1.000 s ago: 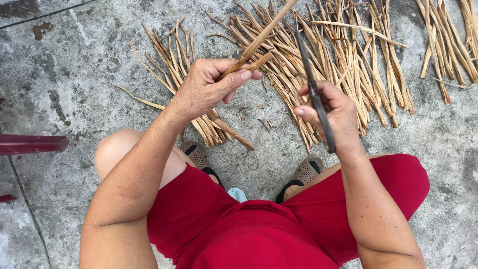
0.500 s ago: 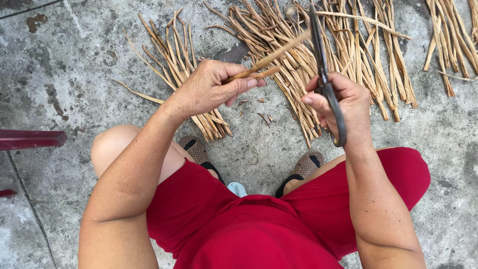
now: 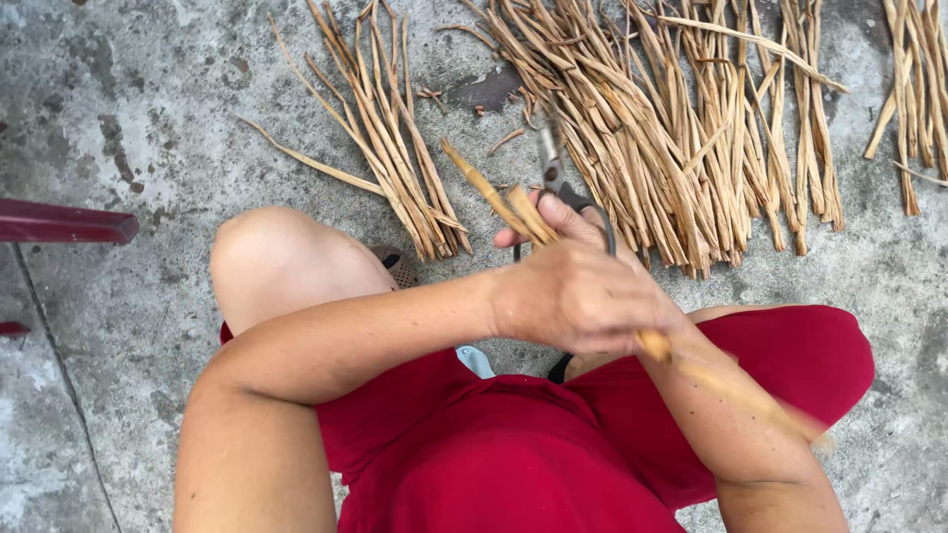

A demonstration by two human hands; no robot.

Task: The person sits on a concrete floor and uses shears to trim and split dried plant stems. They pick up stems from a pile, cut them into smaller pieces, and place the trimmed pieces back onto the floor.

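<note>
My left hand (image 3: 583,296) clamps the dried stalk (image 3: 513,202); right hand (image 3: 568,219) grips scissors (image 3: 551,163), blades near fingers, could nick.

Left forearm crossing rightward over the lap, left hand (image 3: 583,296) clenched in a fist, knuckles up. Right hand (image 3: 563,222) just beyond it, mostly hidden, fingers curled. Right forearm angling back toward the near right.

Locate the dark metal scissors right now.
In the head view, the dark metal scissors sit at centre, in the right hand, behind the left hand, blades toward the big dried-stalk pile.
</note>
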